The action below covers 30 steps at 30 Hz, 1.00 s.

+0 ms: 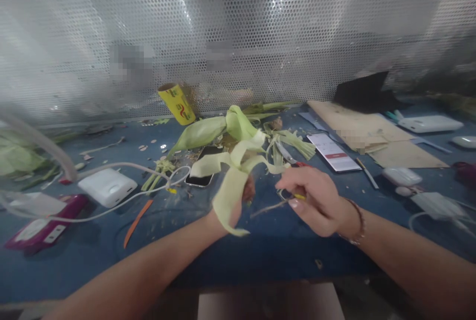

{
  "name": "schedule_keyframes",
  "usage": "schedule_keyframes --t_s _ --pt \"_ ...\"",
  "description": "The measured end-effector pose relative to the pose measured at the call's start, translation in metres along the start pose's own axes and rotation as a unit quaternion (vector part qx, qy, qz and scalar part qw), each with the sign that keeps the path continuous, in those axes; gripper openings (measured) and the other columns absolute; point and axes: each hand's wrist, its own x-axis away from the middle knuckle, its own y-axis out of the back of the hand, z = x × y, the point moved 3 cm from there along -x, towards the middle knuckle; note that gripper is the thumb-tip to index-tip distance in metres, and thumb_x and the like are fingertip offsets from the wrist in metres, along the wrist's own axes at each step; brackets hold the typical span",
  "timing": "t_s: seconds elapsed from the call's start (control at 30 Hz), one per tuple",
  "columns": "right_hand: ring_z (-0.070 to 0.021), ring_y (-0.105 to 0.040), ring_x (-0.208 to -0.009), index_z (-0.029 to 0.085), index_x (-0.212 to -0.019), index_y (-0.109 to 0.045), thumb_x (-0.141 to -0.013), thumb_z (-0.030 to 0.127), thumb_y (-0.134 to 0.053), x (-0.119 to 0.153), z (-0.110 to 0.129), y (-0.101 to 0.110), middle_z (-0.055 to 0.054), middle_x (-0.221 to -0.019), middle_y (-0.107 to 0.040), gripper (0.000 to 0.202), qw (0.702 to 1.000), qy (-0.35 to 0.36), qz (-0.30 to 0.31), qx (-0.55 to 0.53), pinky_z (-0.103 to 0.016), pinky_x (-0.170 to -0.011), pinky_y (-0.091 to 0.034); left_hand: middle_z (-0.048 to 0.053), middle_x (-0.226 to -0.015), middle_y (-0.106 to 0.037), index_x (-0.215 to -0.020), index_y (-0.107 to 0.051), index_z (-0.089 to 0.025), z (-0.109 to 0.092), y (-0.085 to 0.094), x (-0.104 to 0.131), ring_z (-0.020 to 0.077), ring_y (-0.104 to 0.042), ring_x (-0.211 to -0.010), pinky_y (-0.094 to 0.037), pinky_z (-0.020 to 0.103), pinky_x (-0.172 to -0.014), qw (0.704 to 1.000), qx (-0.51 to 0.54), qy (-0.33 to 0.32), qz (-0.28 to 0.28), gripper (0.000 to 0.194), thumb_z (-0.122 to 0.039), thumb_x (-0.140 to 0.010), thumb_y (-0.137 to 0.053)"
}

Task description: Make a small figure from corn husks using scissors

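Observation:
My left hand (248, 188) is closed around the base of a bundle of pale green corn husk strips (232, 188), which curl outward and cover most of its fingers. My right hand (316, 201) is curled just to the right, index fingertip by the end of one curling strip. A thin brown strand (269, 208) runs to its thumb, and something yellow (299, 196) shows between thumb and fingers; what it grips is unclear. Scissors (285, 153) with red on the handle lie just beyond that hand. A broad green husk (203, 134) lies behind the bundle.
A yellow paper cup (177, 104) leans near the perforated metal panel (238, 37). Phones (333, 152) lie on the blue table, with brown cardboard (357, 124) at right. At left are a white charger (107, 187), looping cables, a purple power strip (48, 225) and an orange strip (137, 223).

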Motion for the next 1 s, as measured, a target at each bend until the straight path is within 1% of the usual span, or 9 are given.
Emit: schedule_keyframes --t_s 0.07,0.13,0.23,0.33,0.47,0.63,0.77,0.87,1.0 --pt "-0.0095 -0.049 -0.054 0.017 -0.09 -0.053 -0.081 0.013 -0.043 -0.002 0.0 -0.003 -0.001 -0.065 -0.058 0.014 0.999 0.013 0.031 -0.038 -0.02 -0.052 -0.041 -0.006 -0.05 -0.032 -0.057 -0.043 -0.017 -0.006 -0.006 0.001 0.0062 -0.03 -0.045 -0.028 0.021 -0.046 1.0 0.02 -0.011 0.01 0.03 -0.034 -0.079 -0.054" --pt "-0.0088 -0.053 -0.058 0.017 -0.085 -0.057 -0.082 0.01 -0.046 -0.004 -0.002 -0.01 -0.002 -0.069 -0.063 0.013 0.996 -0.017 0.057 -0.06 -0.019 -0.055 -0.043 -0.006 -0.051 -0.035 -0.065 -0.047 -0.017 -0.01 -0.009 0.001 0.0054 -0.03 -0.044 -0.027 0.019 -0.044 0.999 0.052 -0.006 0.006 0.021 -0.032 -0.077 -0.057" --pt "-0.0076 -0.057 -0.059 0.018 -0.082 -0.062 -0.081 0.012 -0.052 -0.004 -0.011 -0.02 0.0 -0.068 -0.064 0.011 0.984 -0.138 0.062 -0.097 -0.017 -0.055 -0.042 -0.007 -0.053 -0.039 -0.073 -0.05 -0.017 -0.008 -0.01 0.002 0.0047 -0.032 -0.044 -0.029 0.018 -0.045 0.997 0.072 0.022 0.002 0.017 -0.031 -0.074 -0.06" --pt "-0.0072 -0.052 -0.056 0.017 -0.073 -0.057 -0.085 0.018 -0.046 -0.001 -0.017 -0.024 0.002 -0.063 -0.058 0.016 0.963 -0.238 0.071 -0.1 -0.018 -0.052 -0.038 -0.008 -0.051 -0.037 -0.067 -0.047 -0.016 -0.003 -0.012 0.003 0.0032 -0.028 -0.041 -0.026 0.017 -0.043 0.996 0.073 0.046 0.025 0.023 -0.032 -0.07 -0.064" --pt "-0.0071 -0.036 -0.05 0.019 -0.062 -0.037 -0.088 0.021 -0.036 -0.001 -0.012 -0.021 0.005 -0.056 -0.04 0.025 0.958 -0.238 0.14 -0.082 -0.021 -0.048 -0.03 -0.008 -0.046 -0.031 -0.057 -0.039 -0.016 0.002 -0.012 0.004 0.0033 -0.027 -0.041 -0.024 0.017 -0.042 0.996 0.036 0.074 0.045 0.033 -0.035 -0.071 -0.063" --pt "-0.0096 -0.039 -0.056 0.019 -0.068 -0.036 -0.09 0.022 -0.03 -0.001 -0.008 -0.025 0.003 -0.061 -0.042 0.023 0.943 -0.244 0.228 -0.021 -0.024 -0.055 -0.029 -0.009 -0.047 -0.034 -0.064 -0.039 -0.018 0.001 -0.015 0.008 0.0042 -0.029 -0.041 -0.022 0.017 -0.04 0.993 0.011 0.108 0.047 0.04 -0.048 -0.066 -0.066" --pt "-0.0081 -0.037 -0.052 0.019 -0.064 -0.031 -0.09 0.023 -0.033 0.002 -0.014 -0.03 0.005 -0.057 -0.038 0.026 0.951 -0.253 0.174 -0.013 -0.022 -0.052 -0.027 -0.01 -0.047 -0.029 -0.064 -0.034 -0.019 -0.004 -0.022 0.012 0.0021 -0.021 -0.041 -0.017 0.016 -0.04 0.984 0.023 0.137 0.113 0.045 -0.043 -0.061 -0.072" --pt "-0.0072 -0.034 -0.049 0.02 -0.062 -0.027 -0.09 0.024 -0.035 0.005 -0.019 -0.033 0.006 -0.053 -0.034 0.03 0.958 -0.262 0.113 -0.008 -0.021 -0.049 -0.026 -0.011 -0.047 -0.022 -0.06 -0.03 -0.019 -0.006 -0.021 0.011 0.0015 -0.016 -0.041 -0.014 0.016 -0.04 0.984 0.008 0.132 0.116 0.044 -0.041 -0.066 -0.067" --pt "-0.0082 -0.038 -0.053 0.019 -0.061 -0.033 -0.089 0.022 -0.037 0.004 -0.02 -0.035 0.004 -0.056 -0.039 0.028 0.965 -0.249 0.078 0.015 -0.021 -0.051 -0.028 -0.011 -0.046 -0.02 -0.059 -0.03 -0.019 0.0 -0.018 0.008 0.0013 -0.015 -0.038 -0.013 0.016 -0.039 0.986 -0.03 0.128 0.105 0.039 -0.04 -0.071 -0.061"
